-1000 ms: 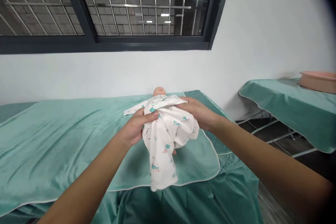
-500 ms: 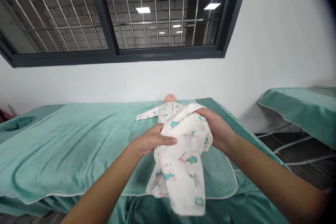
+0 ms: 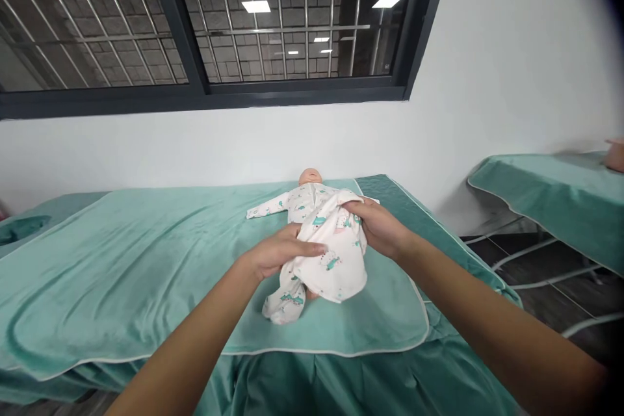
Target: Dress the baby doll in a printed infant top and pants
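A baby doll lies on its back, its head toward the wall. It wears a long-sleeved white baby top with green animal prints. Over its lower body I hold bunched white baby pants in the same print. My left hand grips their left side, thumb on top of the cloth. At the upper right edge, my right hand pinches the fabric. One pant leg trails to the lower left. A bit of skin-coloured doll shows under the hem; the rest of its legs is hidden.
A light green blanket with white piping covers the bed, over a darker green cover. At right stands another green-covered bed on metal legs. Behind are a white wall and a dark-framed window with bars.
The pants have moved away from me, closer to the doll. The long leg that hung toward me no longer hangs down. Both hands keep their hold, and the camera view has shifted slightly.
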The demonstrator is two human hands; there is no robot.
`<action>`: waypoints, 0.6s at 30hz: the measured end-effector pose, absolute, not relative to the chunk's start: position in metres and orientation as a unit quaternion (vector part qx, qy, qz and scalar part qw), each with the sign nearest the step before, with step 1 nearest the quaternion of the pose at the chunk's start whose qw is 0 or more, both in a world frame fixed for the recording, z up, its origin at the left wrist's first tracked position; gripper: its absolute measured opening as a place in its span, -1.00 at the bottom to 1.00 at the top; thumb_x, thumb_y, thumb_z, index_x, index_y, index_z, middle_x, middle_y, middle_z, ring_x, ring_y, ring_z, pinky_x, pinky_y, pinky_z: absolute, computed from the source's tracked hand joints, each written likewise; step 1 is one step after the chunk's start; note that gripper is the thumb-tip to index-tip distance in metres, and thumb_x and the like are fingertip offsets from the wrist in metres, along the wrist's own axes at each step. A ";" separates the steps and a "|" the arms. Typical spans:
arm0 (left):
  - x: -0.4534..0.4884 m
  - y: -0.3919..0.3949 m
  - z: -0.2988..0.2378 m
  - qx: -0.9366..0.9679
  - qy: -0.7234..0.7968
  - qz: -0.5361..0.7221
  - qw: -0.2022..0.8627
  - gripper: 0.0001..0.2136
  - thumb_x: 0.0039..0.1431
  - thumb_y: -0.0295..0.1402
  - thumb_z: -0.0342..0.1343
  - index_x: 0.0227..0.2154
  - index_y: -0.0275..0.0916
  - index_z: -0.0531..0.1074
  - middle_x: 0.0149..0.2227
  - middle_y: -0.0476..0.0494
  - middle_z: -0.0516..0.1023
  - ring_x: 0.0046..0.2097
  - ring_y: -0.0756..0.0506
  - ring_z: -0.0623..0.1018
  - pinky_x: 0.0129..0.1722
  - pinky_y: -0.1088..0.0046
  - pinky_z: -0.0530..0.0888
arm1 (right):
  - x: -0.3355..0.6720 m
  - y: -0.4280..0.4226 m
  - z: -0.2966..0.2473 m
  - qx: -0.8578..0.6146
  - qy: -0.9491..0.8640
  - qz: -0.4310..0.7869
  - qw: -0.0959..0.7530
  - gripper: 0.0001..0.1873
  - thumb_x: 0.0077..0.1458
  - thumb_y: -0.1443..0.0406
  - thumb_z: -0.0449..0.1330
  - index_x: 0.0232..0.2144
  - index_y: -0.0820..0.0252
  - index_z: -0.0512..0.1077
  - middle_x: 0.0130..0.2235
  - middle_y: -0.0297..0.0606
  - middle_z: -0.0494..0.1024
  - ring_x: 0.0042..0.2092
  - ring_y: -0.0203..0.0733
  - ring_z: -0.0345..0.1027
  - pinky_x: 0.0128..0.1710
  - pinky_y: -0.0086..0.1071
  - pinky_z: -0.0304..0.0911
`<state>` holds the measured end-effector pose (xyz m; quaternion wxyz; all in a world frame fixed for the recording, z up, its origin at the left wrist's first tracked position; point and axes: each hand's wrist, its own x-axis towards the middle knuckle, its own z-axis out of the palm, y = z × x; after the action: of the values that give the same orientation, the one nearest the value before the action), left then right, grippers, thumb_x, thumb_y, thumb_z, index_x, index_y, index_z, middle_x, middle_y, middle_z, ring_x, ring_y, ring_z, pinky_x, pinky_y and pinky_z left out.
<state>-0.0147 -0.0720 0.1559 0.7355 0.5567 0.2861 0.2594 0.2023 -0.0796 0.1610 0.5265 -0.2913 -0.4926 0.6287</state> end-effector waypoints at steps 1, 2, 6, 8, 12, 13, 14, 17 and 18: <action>-0.015 -0.073 0.153 0.553 0.273 0.262 0.742 -0.59 -0.06 -0.37 0.39 -0.11 -0.39 0.53 -0.20 -0.32 0.63 -0.22 -0.17 0.61 -0.23 0.40 0.51 | 0.203 -0.080 0.159 -0.287 -0.476 0.641 0.529 -0.70 0.06 0.24 0.29 -0.12 0.19 0.54 -0.18 -0.23 0.63 -0.15 -0.11 0.49 -0.12 -0.31 0.34; -0.014 -0.073 0.151 0.540 0.253 0.289 0.749 -0.57 -0.05 -0.36 0.38 -0.08 -0.37 0.52 -0.18 -0.31 0.63 -0.20 -0.18 0.61 -0.20 0.37 0.51 | 0.203 -0.082 0.157 -0.281 -0.460 0.652 0.534 -0.68 0.06 0.23 0.29 -0.10 0.18 0.53 -0.17 -0.22 0.63 -0.13 -0.09 0.49 -0.10 -0.29 0.34; 0.001 -0.073 0.148 0.458 0.198 0.430 0.752 -0.57 0.05 -0.25 0.30 -0.02 -0.32 0.48 -0.15 -0.27 0.62 -0.18 -0.18 0.61 -0.15 0.34 0.51 | 0.199 -0.092 0.148 -0.258 -0.424 0.674 0.548 -0.59 0.07 0.20 0.30 -0.01 0.14 0.49 -0.07 -0.22 0.61 -0.08 -0.10 0.48 -0.04 -0.27 0.33; 0.010 -0.074 0.148 0.448 0.208 0.445 0.747 -0.59 0.07 -0.24 0.28 -0.04 -0.33 0.48 -0.19 -0.24 0.62 -0.22 -0.15 0.60 -0.19 0.37 0.50 | 0.201 -0.096 0.144 -0.268 -0.431 0.672 0.539 -0.58 0.06 0.16 0.31 -0.02 0.16 0.50 -0.09 -0.20 0.61 -0.13 -0.12 0.49 -0.08 -0.29 0.34; 0.021 -0.072 0.142 0.465 0.269 0.459 0.708 -0.57 0.01 -0.21 0.32 -0.07 -0.30 0.46 -0.29 -0.15 0.61 -0.34 -0.08 0.56 -0.26 0.41 0.48 | 0.211 -0.099 0.132 -0.328 -0.477 0.678 0.453 -0.60 0.03 0.11 0.34 -0.16 0.26 0.55 -0.22 -0.17 0.63 -0.26 -0.18 0.47 -0.22 -0.37 0.31; 0.023 -0.070 0.138 0.475 0.288 0.454 0.697 -0.56 0.01 -0.19 0.31 -0.07 -0.29 0.45 -0.28 -0.15 0.61 -0.34 -0.08 0.56 -0.26 0.40 0.47 | 0.214 -0.100 0.127 -0.342 -0.481 0.683 0.430 -0.60 0.01 0.11 0.35 -0.17 0.28 0.55 -0.24 -0.17 0.63 -0.26 -0.18 0.47 -0.23 -0.37 0.30; 0.024 -0.068 0.132 0.493 0.309 0.443 0.682 -0.55 0.02 -0.17 0.30 -0.06 -0.28 0.44 -0.26 -0.15 0.61 -0.33 -0.08 0.56 -0.24 0.39 0.47 | 0.215 -0.100 0.121 -0.353 -0.481 0.688 0.412 -0.59 -0.01 0.12 0.37 -0.17 0.28 0.55 -0.25 -0.17 0.63 -0.26 -0.18 0.47 -0.22 -0.37 0.30; 0.026 -0.056 0.110 0.612 0.394 0.372 0.576 -0.63 0.10 -0.18 0.18 -0.08 -0.27 0.45 -0.15 -0.19 0.61 -0.22 -0.13 0.56 -0.20 0.37 0.45 | 0.214 -0.107 0.094 -0.382 -0.477 0.685 0.397 -0.55 -0.07 0.14 0.38 -0.14 0.28 0.54 -0.26 -0.16 0.62 -0.25 -0.14 0.47 -0.17 -0.31 0.31; 0.025 -0.053 0.103 0.673 0.420 0.329 0.512 -0.69 0.14 -0.21 0.12 -0.11 -0.28 0.47 -0.14 -0.20 0.61 -0.18 -0.14 0.56 -0.19 0.38 0.44 | 0.212 -0.110 0.082 -0.396 -0.478 0.676 0.397 -0.55 -0.08 0.15 0.37 -0.14 0.27 0.54 -0.28 -0.17 0.62 -0.26 -0.13 0.47 -0.17 -0.29 0.31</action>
<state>0.0251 -0.0527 0.1029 0.5120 0.6730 0.4204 0.3290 0.2117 -0.1100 0.0820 0.3970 -0.3963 -0.4776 0.6762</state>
